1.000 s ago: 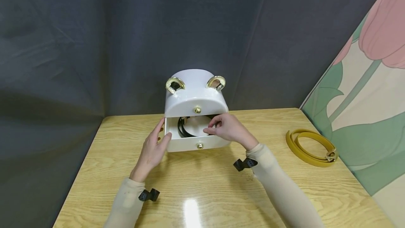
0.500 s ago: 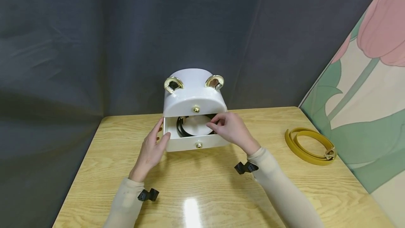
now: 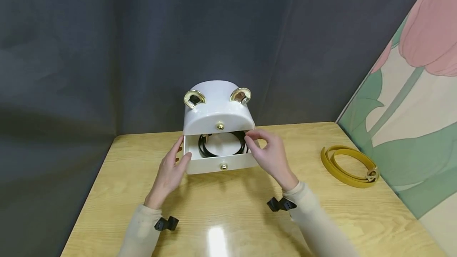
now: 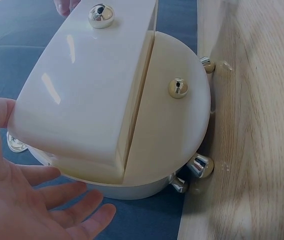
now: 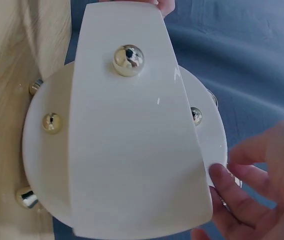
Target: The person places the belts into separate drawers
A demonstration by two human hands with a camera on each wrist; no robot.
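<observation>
A white drawer box (image 3: 217, 104) with gold rings and round gold knobs has its lower drawer (image 3: 205, 166) pulled out. Inside lies a coiled black belt (image 3: 202, 146) with a gold-coloured buckle. My left hand (image 3: 170, 169) rests at the drawer's left end, thumb by the front corner and fingers extended alongside; the left wrist view shows these fingers (image 4: 74, 197) loosely spread. Over the drawer's right end hangs my right hand (image 3: 270, 154), thumb and index tips close together at the belt's right side. Nothing shows between them, and in the right wrist view the fingers (image 5: 237, 195) are bent loosely beside the drawer rim.
A coiled yellow belt (image 3: 332, 165) with a buckle lies on the wooden table (image 3: 221, 201) at the right. Dark cloth (image 3: 200, 31) hangs behind the box. A flower-patterned panel (image 3: 410, 130) stands along the right edge.
My right hand has shifted right, from over the middle-right of the drawer to its right end, uncovering more of the black belt. The left hand stays at the drawer's left end.
</observation>
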